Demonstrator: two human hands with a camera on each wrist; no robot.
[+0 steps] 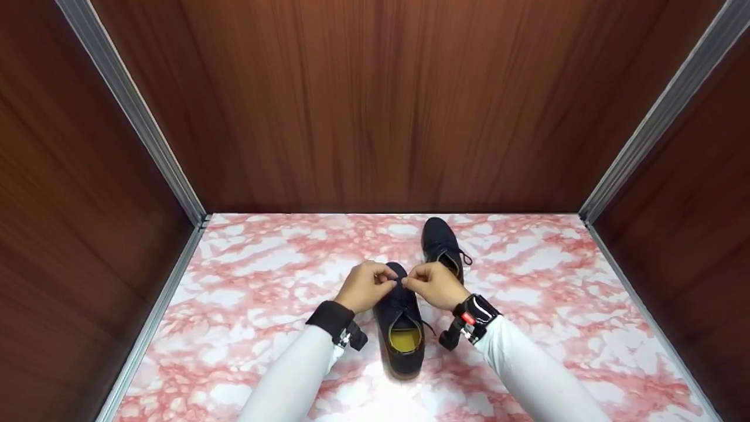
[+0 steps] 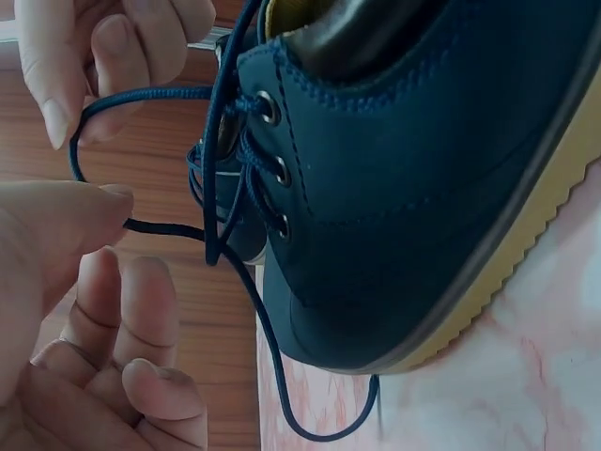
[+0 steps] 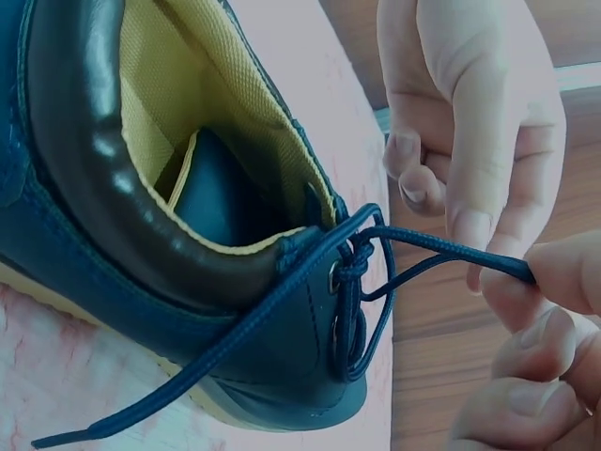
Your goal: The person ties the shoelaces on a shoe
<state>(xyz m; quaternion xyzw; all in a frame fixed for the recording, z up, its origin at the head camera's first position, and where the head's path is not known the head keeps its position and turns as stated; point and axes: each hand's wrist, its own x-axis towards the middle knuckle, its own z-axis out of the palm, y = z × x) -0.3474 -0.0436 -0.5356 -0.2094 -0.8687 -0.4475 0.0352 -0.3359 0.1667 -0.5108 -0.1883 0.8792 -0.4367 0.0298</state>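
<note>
A dark navy lace-up shoe (image 1: pixel 405 358) with a tan sole and yellow lining stands with its heel toward me. Over its front, my left hand (image 1: pixel 366 286) and right hand (image 1: pixel 436 286) are close together. In the left wrist view, my left thumb and fingers pinch the blue shoelace (image 2: pixel 169 228). The right wrist view shows my right fingertips pinching a doubled part of the lace (image 3: pixel 470 254), drawn out from a knot (image 3: pixel 357 258) by the eyelets. A loose lace end hangs across the shoe's side. The matching shoe (image 1: pixel 436 233) lies just beyond my right hand.
Both shoes stand on a pink-and-white marbled surface (image 1: pixel 246 293). Brown wood-grain panels enclose it at the back (image 1: pixel 375 117), left and right, with grey metal strips (image 1: pixel 146 117) along the corners. Black camera bands (image 1: pixel 477 313) sit on both wrists.
</note>
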